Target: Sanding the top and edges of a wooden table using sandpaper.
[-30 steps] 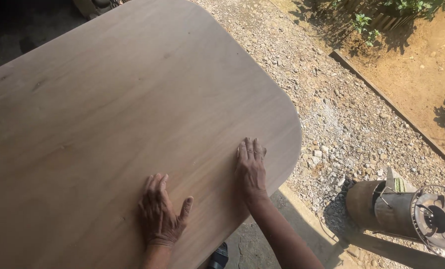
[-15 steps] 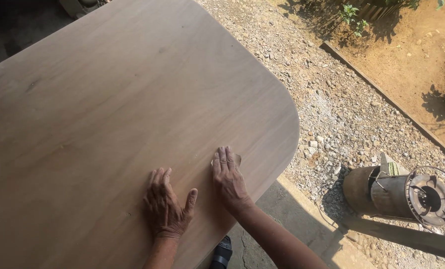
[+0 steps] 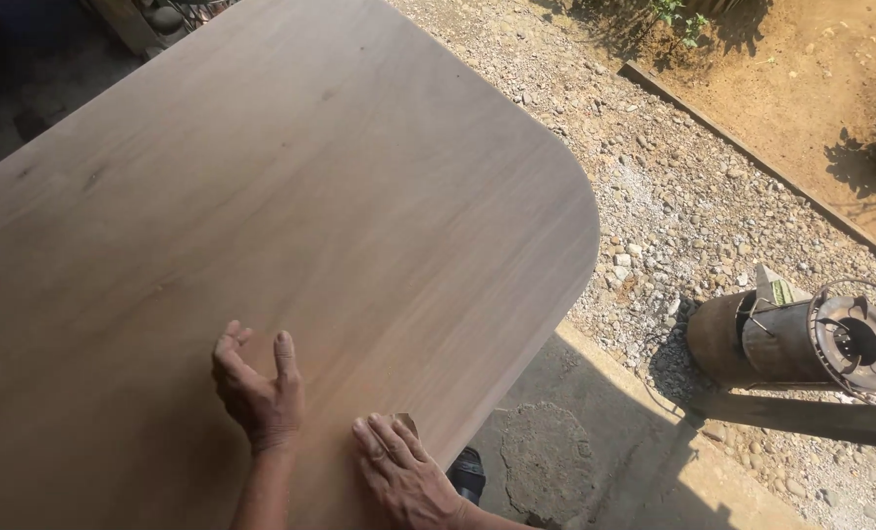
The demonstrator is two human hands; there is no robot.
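A large wooden board [image 3: 291, 216] with rounded corners fills the left and middle of the view. My left hand [image 3: 256, 388] hovers just over its near part, fingers loosely curled and apart, holding nothing. My right hand [image 3: 403, 476] lies flat on the board close to its near edge, fingers together. A corner of a small brown sheet [image 3: 407, 423] shows from under its fingertips, pressed against the wood. The two hands are about a hand's width apart.
Right of the board lies gravel [image 3: 654, 196], with a rusty metal cylinder stove [image 3: 801, 339] on its side and a wooden plank [image 3: 811, 414] in front of it. A concrete slab [image 3: 575, 442] and a dark shoe [image 3: 468, 475] are below the board's edge. A soil bed [image 3: 811, 88] lies at the far right.
My right hand has slid back along the board toward me, from near the right edge to the near edge. My left hand has lifted from flat to curled.
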